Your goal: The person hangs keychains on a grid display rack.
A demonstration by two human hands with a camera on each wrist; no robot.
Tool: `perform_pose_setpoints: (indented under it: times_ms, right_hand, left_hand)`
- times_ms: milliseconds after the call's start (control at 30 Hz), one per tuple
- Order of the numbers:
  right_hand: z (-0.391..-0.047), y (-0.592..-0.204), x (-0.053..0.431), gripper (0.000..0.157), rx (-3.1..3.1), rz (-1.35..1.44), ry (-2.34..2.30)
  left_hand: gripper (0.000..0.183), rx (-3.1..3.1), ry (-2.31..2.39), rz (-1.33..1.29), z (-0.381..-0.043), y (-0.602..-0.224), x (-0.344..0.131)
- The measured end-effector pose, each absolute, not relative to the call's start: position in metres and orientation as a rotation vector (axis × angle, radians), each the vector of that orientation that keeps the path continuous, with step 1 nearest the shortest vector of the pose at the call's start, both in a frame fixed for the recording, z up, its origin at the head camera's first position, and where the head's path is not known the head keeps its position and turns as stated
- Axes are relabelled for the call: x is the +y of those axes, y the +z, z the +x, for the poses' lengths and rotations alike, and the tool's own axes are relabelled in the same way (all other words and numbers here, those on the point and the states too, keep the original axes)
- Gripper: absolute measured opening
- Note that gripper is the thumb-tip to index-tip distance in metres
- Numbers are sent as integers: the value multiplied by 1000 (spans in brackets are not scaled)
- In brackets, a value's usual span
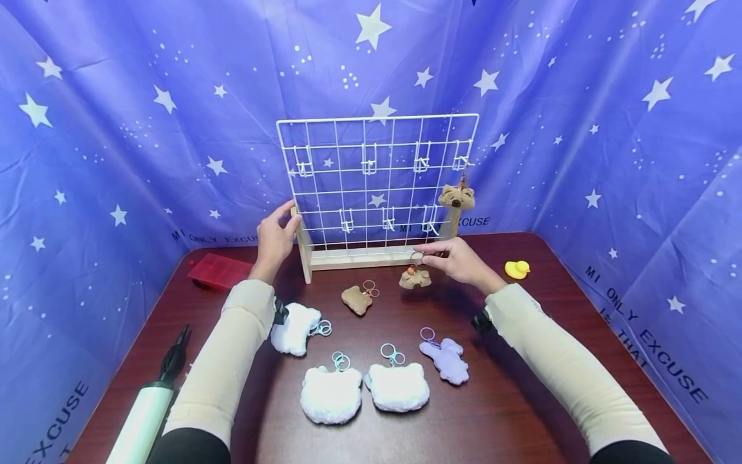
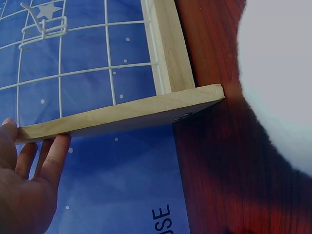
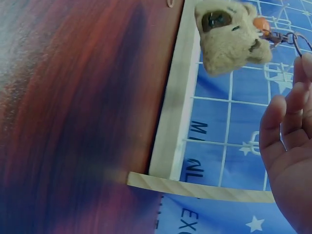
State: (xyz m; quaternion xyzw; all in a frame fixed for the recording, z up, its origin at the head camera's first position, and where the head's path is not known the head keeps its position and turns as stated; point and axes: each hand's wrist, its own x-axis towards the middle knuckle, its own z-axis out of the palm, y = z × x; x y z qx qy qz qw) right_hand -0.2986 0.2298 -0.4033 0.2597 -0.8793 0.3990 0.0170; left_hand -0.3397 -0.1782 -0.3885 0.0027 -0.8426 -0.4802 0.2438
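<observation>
My right hand point(image 1: 455, 259) pinches the metal ring of a brown plush bear-head keychain point(image 1: 415, 278), which dangles in front of the rack's wooden base. In the right wrist view the plush point(image 3: 229, 39) hangs from its clasp and orange bead. My left hand point(image 1: 275, 238) grips the wooden side post point(image 2: 122, 109) of the display rack, thumb on one face and fingers on the other. White wire grid point(image 1: 379, 187) rises from the wooden base and carries several hooks. Another brown bear keychain point(image 1: 456, 196) hangs from the upper right hook. A third brown keychain point(image 1: 357, 300) lies on the table.
White plush keychains point(image 1: 332, 394) lie near the front, one beside my left forearm. A purple plush keychain point(image 1: 446, 361) is to their right. A red plastic box point(image 1: 220, 270) and a white hand pump point(image 1: 142, 419) lie left; a yellow rubber duck point(image 1: 517, 269) sits right.
</observation>
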Motion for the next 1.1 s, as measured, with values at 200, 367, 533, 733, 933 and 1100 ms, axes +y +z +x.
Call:
perform_pose_setpoints:
  times_ms: [200,367,533,733,933,1100]
  right_hand:
    - [-295,-395,230,33,-2757,765,1374]
    - [-294,-387,230,32,-2749,795,1359]
    - [-297,-375,228,30,-2708,863,1249]
    - [-300,-362,222,32,-2690,873,1279]
    - [-299,-345,215,33,-2707,845,1301]
    - [-304,-339,216,32,-2649,868,1300]
  left_hand:
    - [39,-2293,-1312,10,-339,-390,-179]
    - [40,-2287,-1325,-4,-339,-389,-178]
    - [39,-2282,-1306,-12,-340,-387,-178]
    - [38,-2285,-1285,-18,-340,-388,-178]
    - [38,-2276,-1303,-27,-340,-390,-179]
    - [38,-2281,-1306,-25,-339,-389,-178]
